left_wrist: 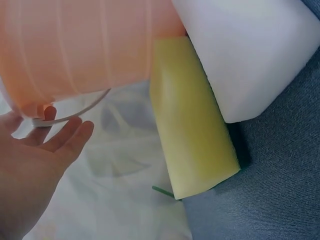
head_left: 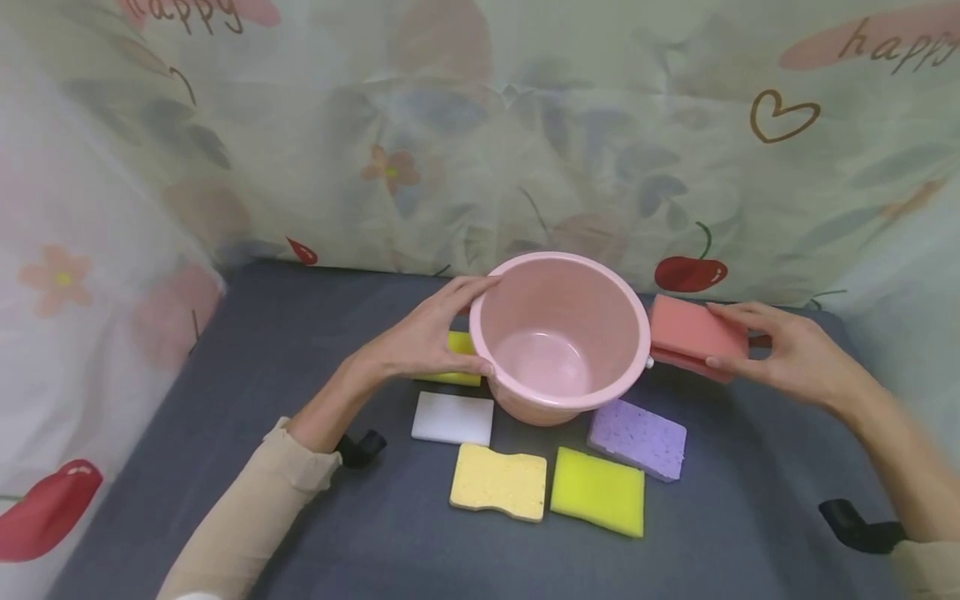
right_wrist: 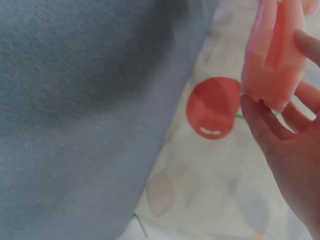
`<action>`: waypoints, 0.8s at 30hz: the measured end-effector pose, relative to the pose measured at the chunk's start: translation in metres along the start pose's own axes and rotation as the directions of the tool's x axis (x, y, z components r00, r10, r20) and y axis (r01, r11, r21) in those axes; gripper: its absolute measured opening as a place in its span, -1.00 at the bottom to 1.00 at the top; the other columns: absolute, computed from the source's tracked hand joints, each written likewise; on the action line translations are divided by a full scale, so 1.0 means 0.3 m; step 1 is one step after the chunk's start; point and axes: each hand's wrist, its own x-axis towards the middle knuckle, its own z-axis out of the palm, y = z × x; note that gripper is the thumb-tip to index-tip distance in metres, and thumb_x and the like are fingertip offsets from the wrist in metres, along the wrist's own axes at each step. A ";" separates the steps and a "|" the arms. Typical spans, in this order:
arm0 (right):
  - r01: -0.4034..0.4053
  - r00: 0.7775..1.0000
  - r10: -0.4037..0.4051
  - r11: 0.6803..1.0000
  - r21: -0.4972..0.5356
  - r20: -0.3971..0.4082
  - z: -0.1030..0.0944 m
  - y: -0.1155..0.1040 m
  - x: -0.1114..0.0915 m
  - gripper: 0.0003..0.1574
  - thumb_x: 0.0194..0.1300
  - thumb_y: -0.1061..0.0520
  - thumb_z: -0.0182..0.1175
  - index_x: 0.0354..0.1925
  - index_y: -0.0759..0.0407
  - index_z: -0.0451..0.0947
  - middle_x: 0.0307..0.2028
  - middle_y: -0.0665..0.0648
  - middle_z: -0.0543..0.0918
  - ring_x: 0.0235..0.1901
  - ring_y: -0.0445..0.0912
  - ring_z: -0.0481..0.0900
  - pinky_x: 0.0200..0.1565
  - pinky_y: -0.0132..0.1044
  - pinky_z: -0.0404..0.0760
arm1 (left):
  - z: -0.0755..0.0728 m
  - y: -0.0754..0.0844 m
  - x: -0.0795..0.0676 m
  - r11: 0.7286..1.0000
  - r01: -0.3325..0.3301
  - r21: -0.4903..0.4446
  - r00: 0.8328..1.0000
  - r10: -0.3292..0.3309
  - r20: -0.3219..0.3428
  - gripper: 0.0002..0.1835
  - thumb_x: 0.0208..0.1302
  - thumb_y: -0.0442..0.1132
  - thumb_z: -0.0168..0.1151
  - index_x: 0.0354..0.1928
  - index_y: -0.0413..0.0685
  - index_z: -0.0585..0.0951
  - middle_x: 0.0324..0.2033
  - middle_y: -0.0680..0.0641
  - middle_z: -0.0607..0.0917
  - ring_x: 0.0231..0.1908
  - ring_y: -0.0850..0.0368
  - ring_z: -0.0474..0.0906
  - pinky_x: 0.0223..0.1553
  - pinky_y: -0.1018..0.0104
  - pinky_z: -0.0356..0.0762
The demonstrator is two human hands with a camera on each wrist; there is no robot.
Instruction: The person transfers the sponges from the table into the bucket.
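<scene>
A pink plastic bucket (head_left: 551, 400) is at the middle of the table, its inside bare. My left hand (head_left: 423, 333) grips its left rim, thumb at the front and fingers along the far side. In the left wrist view the bucket's thin white handle (left_wrist: 75, 116) runs by those fingers. Right of the bucket, my right hand (head_left: 795, 354) pinches a coral-pink sponge (head_left: 697, 333) between thumb and fingers, its near end overlapping the bucket's rim in the head view. A groove runs along the sponge's edge (right_wrist: 272, 80) in the right wrist view.
Around the bucket's front lie a white sponge (head_left: 452, 418), a pale yellow sponge with notched sides (head_left: 498, 482), a bright yellow sponge (head_left: 597, 492) and a purple sponge (head_left: 637, 440). Another yellow sponge (left_wrist: 192, 125) is partly behind my left hand. A patterned curtain (head_left: 450, 167) hangs behind the table.
</scene>
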 end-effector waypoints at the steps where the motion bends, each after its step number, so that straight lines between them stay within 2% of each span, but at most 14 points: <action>1: 0.006 1.000 -0.006 1.000 -0.007 -0.006 -0.008 -0.002 0.001 -0.02 -0.09 -0.30 0.34 0.25 0.05 0.32 0.10 0.22 0.40 -0.12 0.10 0.42 -0.30 -0.03 0.45 | 0.002 0.002 -0.001 1.000 0.001 -0.006 1.000 -0.001 -0.002 0.12 -0.26 0.30 0.38 0.39 0.27 0.04 0.24 0.15 0.19 0.16 0.25 0.17 0.04 0.04 0.35; 6: 0.024 0.999 -0.025 1.000 -0.019 -0.035 -0.043 -0.015 0.003 -0.03 -0.08 -0.26 0.35 0.24 0.10 0.33 0.07 0.24 0.41 -0.13 0.12 0.42 -0.31 -0.03 0.47 | 0.010 0.011 -0.006 1.000 0.022 -0.006 1.000 -0.022 -0.014 0.12 -0.27 0.32 0.37 0.39 0.30 0.04 0.23 0.17 0.18 0.14 0.28 0.18 0.03 0.09 0.36; 7: 0.027 0.999 -0.028 1.000 -0.008 -0.040 -0.050 -0.015 0.004 -0.03 -0.08 -0.24 0.36 0.24 0.10 0.33 0.08 0.24 0.41 -0.13 0.12 0.43 -0.30 -0.12 0.50 | 0.011 0.013 -0.006 1.000 0.027 -0.003 0.999 -0.027 -0.018 0.12 -0.27 0.33 0.36 0.39 0.30 0.04 0.24 0.18 0.17 0.15 0.29 0.18 0.04 0.10 0.36; 9: 0.023 0.999 -0.022 1.000 0.018 -0.048 -0.062 -0.019 0.005 -0.03 -0.07 -0.20 0.37 0.26 0.09 0.30 0.10 0.26 0.40 -0.11 0.13 0.43 -0.25 -0.07 0.52 | 0.014 0.015 -0.006 0.999 0.032 0.005 0.999 -0.032 -0.022 0.12 -0.27 0.35 0.34 0.39 0.30 0.03 0.27 0.20 0.13 0.17 0.31 0.15 0.04 0.14 0.35; 11: 0.015 0.999 -0.013 0.999 0.051 -0.050 -0.077 -0.022 0.006 -0.03 -0.05 -0.16 0.38 0.28 0.09 0.28 0.12 0.27 0.37 -0.08 0.14 0.42 -0.21 -0.27 0.51 | 0.016 0.016 -0.007 0.999 0.034 0.008 0.999 -0.034 -0.025 0.13 -0.26 0.36 0.33 0.39 0.30 0.02 0.29 0.21 0.10 0.20 0.31 0.12 0.05 0.15 0.34; 13: 0.014 0.999 -0.010 0.996 0.090 -0.053 -0.091 -0.029 0.008 -0.04 -0.02 -0.10 0.37 0.30 0.09 0.24 0.14 0.28 0.34 -0.04 0.15 0.39 -0.12 -0.22 0.50 | 0.017 0.018 -0.007 0.999 0.033 0.007 0.999 -0.033 -0.026 0.13 -0.25 0.36 0.33 0.40 0.30 0.01 0.31 0.21 0.07 0.22 0.31 0.09 0.06 0.14 0.33; 15: 0.018 0.998 -0.011 0.994 0.109 -0.062 -0.106 -0.038 0.010 -0.06 0.01 -0.06 0.36 0.31 0.09 0.22 0.14 0.29 0.34 -0.04 0.15 0.38 -0.10 -0.25 0.47 | 0.018 0.019 -0.008 0.999 0.034 0.004 0.999 -0.034 -0.026 0.12 -0.24 0.35 0.32 0.40 0.31 0.00 0.31 0.22 0.05 0.23 0.31 0.07 0.06 0.13 0.32; 16: 0.024 0.998 -0.016 0.994 0.110 -0.068 -0.114 -0.043 0.011 -0.07 0.02 -0.05 0.36 0.31 0.08 0.22 0.14 0.28 0.34 -0.05 0.14 0.38 -0.13 -0.39 0.46 | 0.018 0.020 -0.009 0.999 0.036 0.002 0.999 -0.036 -0.026 0.12 -0.24 0.35 0.32 0.40 0.31 -0.01 0.32 0.22 0.04 0.23 0.30 0.06 0.06 0.13 0.32; 20: 0.048 0.995 -0.040 0.994 0.096 -0.087 -0.138 -0.078 0.016 -0.08 0.04 -0.06 0.34 0.32 0.02 0.21 0.12 0.27 0.36 -0.05 0.13 0.38 -0.08 -0.32 0.44 | 0.020 0.024 -0.010 0.999 0.038 0.004 0.999 -0.038 -0.024 0.12 -0.23 0.36 0.31 0.40 0.31 -0.02 0.32 0.23 0.04 0.24 0.31 0.05 0.07 0.12 0.32; 21: 0.050 0.995 -0.042 0.995 0.086 -0.087 -0.143 -0.090 0.016 -0.08 0.04 -0.08 0.34 0.32 0.00 0.20 0.13 0.28 0.36 -0.04 0.15 0.37 -0.06 -0.17 0.44 | 0.020 0.024 -0.010 0.999 0.038 0.006 0.999 -0.038 -0.023 0.12 -0.23 0.36 0.31 0.40 0.30 -0.02 0.32 0.23 0.04 0.24 0.31 0.05 0.07 0.12 0.31; 22: 0.055 0.995 -0.048 0.995 0.079 -0.090 -0.147 -0.100 0.018 -0.08 0.04 -0.09 0.34 0.32 -0.03 0.20 0.13 0.26 0.36 -0.03 0.14 0.37 -0.04 -0.28 0.42 | 0.020 0.026 -0.010 0.999 0.039 0.008 0.999 -0.039 -0.022 0.13 -0.23 0.36 0.31 0.40 0.30 -0.02 0.32 0.22 0.03 0.24 0.30 0.05 0.07 0.11 0.31; 24: 0.076 0.993 -0.068 0.994 0.076 -0.094 -0.155 -0.122 0.024 -0.09 0.03 -0.09 0.34 0.32 -0.07 0.21 0.13 0.25 0.37 0.00 0.15 0.36 0.02 -0.27 0.38 | 0.021 0.028 -0.009 0.999 0.041 0.014 0.999 -0.040 -0.020 0.13 -0.22 0.36 0.30 0.40 0.29 -0.03 0.33 0.21 0.03 0.25 0.29 0.05 0.08 0.10 0.31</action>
